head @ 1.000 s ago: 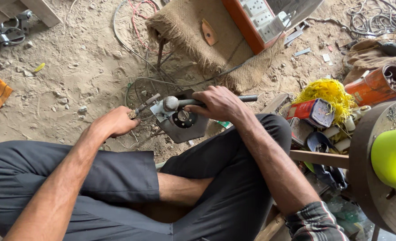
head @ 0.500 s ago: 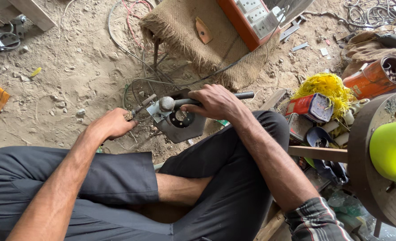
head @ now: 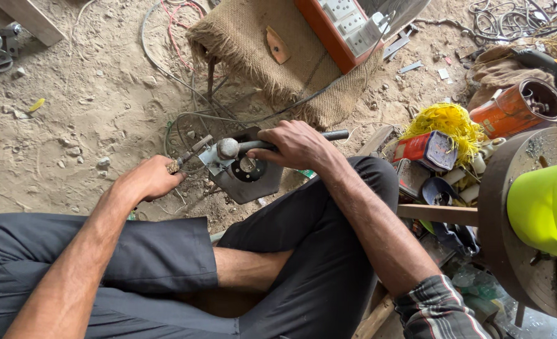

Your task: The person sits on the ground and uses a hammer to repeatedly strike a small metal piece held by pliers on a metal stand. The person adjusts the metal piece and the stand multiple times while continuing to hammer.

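Your hands are working a lever tool on sandy ground.
Right hand (head: 298,145) fingers are wrapping the grey lever handle (head: 335,134); left hand (head: 151,177) is pinching a small metal piece (head: 175,166) at its fingertips.

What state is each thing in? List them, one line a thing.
right hand: closed around the metal handle
left hand: closed on a small part, hidden in its grip
metal tool: resting on the sandy ground
orange canister: lying on its side, mouth open
green cup: tilted
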